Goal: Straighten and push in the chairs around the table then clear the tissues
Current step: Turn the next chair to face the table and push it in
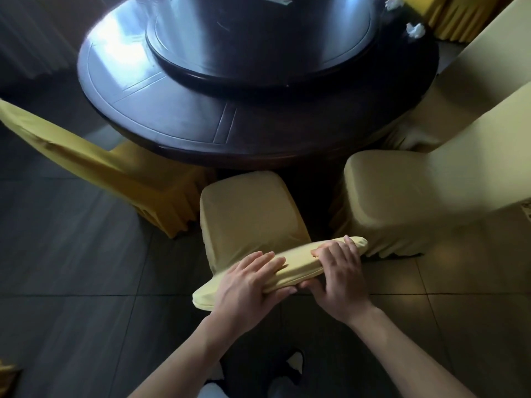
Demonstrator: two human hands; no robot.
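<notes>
The floor is made of large dark square tiles with thin pale joints, and it is brighter on the right side, where light falls on it. On the round top sits a raised turning disc, dark and glossy. It reflects bright light from somewhere above.

My left hand and right hand are bare, no rings or watch, forearms uncovered with no sleeves showing. Below them, dark shoes with pale trouser legs at the frame's bottom edge.
</notes>
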